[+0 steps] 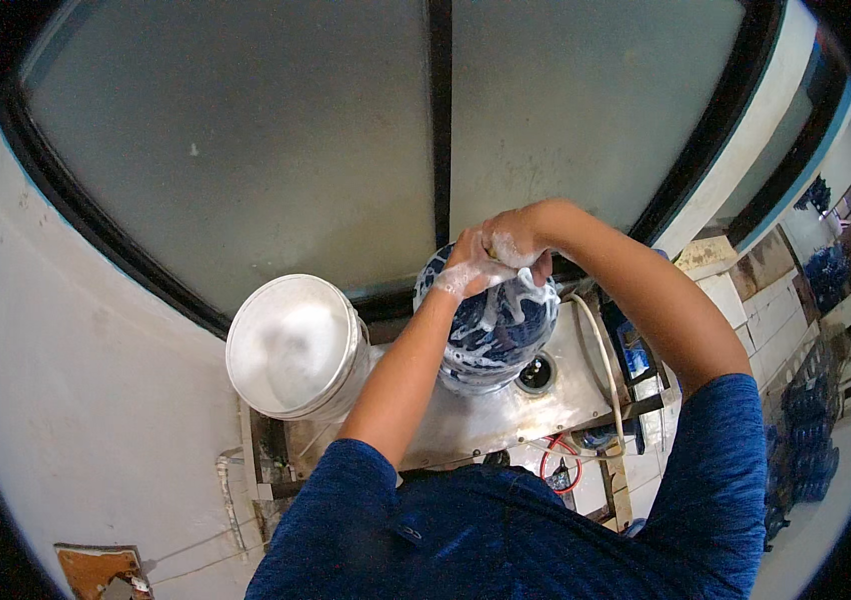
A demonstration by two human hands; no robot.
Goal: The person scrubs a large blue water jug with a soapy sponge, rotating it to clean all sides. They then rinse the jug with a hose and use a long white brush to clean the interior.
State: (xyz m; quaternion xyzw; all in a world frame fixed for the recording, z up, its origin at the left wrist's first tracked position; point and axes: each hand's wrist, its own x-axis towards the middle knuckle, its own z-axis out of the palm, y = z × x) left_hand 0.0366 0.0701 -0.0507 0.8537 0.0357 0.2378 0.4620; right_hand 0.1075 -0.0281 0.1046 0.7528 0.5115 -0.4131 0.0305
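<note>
A large blue plastic water jug (497, 322), streaked with white suds, stands upright on a metal counter (463, 427). My left hand (474, 259) and my right hand (519, 240) meet over the top of the jug, both coated in foam. The jug's neck is hidden under them. A small bit of something yellowish shows between the hands, too little to identify. Whether either hand grips it or the neck cannot be made out.
A white plastic bucket (290, 345) stands left of the jug. Right of the jug are a drain hole (536, 373) and a pale hose (609, 360). Frosted glass panes (568, 135) rise behind the counter. A red hose (579, 472) lies below, and several blue jugs (808, 442) stand far right.
</note>
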